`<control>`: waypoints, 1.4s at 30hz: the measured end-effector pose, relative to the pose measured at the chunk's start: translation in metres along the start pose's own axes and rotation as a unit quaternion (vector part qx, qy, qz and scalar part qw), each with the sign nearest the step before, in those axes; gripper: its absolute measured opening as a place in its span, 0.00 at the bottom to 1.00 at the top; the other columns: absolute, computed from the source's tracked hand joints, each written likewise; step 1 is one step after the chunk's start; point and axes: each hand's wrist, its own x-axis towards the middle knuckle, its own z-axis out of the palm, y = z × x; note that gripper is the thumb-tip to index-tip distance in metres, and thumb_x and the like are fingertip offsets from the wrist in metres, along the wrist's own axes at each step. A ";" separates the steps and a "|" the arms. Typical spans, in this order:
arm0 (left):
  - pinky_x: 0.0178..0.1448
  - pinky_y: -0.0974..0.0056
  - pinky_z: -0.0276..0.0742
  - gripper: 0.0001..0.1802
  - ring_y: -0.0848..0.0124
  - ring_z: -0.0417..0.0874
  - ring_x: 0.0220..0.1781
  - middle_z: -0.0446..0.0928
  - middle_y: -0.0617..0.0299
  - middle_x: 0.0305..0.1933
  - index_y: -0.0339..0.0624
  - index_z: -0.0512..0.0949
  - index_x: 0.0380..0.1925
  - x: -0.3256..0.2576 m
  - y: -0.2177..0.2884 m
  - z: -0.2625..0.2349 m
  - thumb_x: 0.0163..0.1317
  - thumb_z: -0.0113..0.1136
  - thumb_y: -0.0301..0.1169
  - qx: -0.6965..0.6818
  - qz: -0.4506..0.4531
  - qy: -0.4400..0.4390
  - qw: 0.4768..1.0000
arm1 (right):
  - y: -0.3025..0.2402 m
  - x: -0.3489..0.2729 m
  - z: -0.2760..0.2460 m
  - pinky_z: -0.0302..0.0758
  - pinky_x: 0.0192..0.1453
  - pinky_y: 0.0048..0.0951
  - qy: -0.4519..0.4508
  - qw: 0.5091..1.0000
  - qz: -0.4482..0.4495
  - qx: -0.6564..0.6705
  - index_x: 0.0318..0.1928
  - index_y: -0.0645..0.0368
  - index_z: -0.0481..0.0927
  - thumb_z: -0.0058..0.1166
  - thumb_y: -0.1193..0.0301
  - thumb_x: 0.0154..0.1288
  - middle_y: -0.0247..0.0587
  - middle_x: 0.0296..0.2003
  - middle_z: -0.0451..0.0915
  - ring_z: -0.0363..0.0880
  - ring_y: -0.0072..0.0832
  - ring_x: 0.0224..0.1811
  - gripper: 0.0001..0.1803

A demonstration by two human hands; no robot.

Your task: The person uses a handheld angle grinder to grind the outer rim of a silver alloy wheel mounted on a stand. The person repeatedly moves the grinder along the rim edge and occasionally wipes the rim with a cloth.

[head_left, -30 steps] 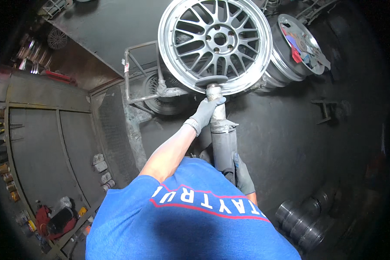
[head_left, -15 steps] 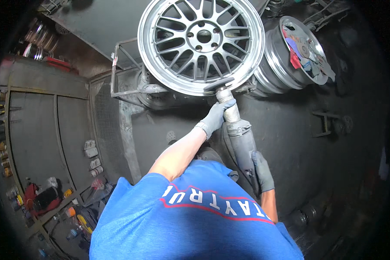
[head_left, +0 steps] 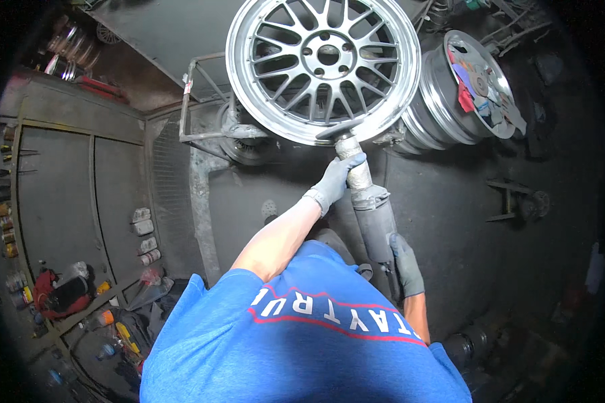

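In both gloved hands I hold a long grey angle grinder (head_left: 376,225) with a flat disc at its far end. My left hand (head_left: 337,178), in a grey glove, is closed round the pale wrapped neck just behind the disc. Further back, my right hand (head_left: 406,265) grips the rear of the body, its fingers partly hidden. The grinder's disc (head_left: 339,129) lies at the near edge of a silver multi-spoke car wheel (head_left: 296,127), over its shiny lip. Whether the disc is spinning, I cannot tell.
A metal frame stand (head_left: 202,136) stands left of the wheel. To the right, another rim (head_left: 433,107) lies on its side with rags (head_left: 484,97) in it. A small stool (head_left: 507,199) is on the floor at right. Shelving (head_left: 91,201) with cans lines the left.
The disc has shifted a little left along the wheel's lip. The whole scene has slid slightly right in view, while both hands keep their grip on the angle grinder.
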 end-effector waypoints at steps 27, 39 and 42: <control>0.54 0.57 0.84 0.27 0.65 0.86 0.46 0.83 0.58 0.47 0.39 0.76 0.55 -0.004 0.004 -0.005 0.59 0.77 0.35 0.022 -0.001 0.002 1.000 | 0.015 -0.010 0.013 0.80 0.41 0.28 0.001 0.999 -0.042 0.011 0.66 0.62 0.78 0.52 0.51 0.79 0.42 0.49 0.84 0.82 0.24 0.43 0.29; 0.55 0.60 0.82 0.19 0.70 0.86 0.46 0.84 0.63 0.46 0.43 0.78 0.52 0.000 -0.011 0.007 0.65 0.73 0.35 -0.014 0.031 0.022 0.999 | -0.010 -0.001 -0.022 0.78 0.34 0.25 0.008 0.999 -0.018 -0.025 0.68 0.61 0.76 0.55 0.47 0.77 0.37 0.48 0.84 0.81 0.22 0.40 0.33; 0.54 0.61 0.82 0.19 0.70 0.86 0.45 0.84 0.63 0.46 0.43 0.79 0.52 -0.014 0.011 -0.017 0.65 0.73 0.35 0.024 0.054 0.047 0.997 | 0.007 0.013 0.007 0.81 0.46 0.30 -0.033 0.999 -0.021 0.006 0.68 0.66 0.76 0.55 0.49 0.78 0.43 0.55 0.83 0.82 0.27 0.49 0.34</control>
